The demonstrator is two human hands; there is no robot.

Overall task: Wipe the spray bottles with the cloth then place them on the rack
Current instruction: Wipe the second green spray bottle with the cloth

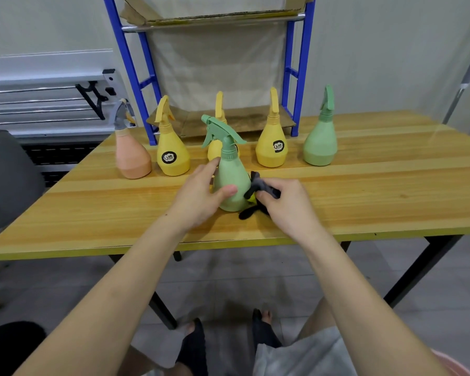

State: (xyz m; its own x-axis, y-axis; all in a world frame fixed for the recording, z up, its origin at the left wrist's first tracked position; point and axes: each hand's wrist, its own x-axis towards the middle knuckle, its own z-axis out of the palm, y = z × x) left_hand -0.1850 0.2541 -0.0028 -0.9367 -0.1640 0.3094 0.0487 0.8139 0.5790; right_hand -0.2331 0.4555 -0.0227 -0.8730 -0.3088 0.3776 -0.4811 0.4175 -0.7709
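Both forearms reach forward over the near edge of the wooden table (364, 191), bare to the elbow. The left hand (198, 196) curls around the left side of a green spray bottle (232, 183), thumb pressed against the front of its body and fingers wrapped behind, holding it upright on the tabletop. The right hand (288, 204) comes in from the other side, knuckles up, with a dark grey cloth (258, 191) pinched between thumb and fingers and pushed against the bottle's right flank; a tail of the cloth trails onto the table by the bottle's base.

Behind stand five more bottles in a loose row: a pink spray bottle (132, 156) at the far left, three yellow spray bottles (173, 153) (217, 147) (272, 147), and a second green bottle (320, 142) at the right. The blue metal rack (136, 77) stands at the back of the table, its lower shelf lined with cardboard.
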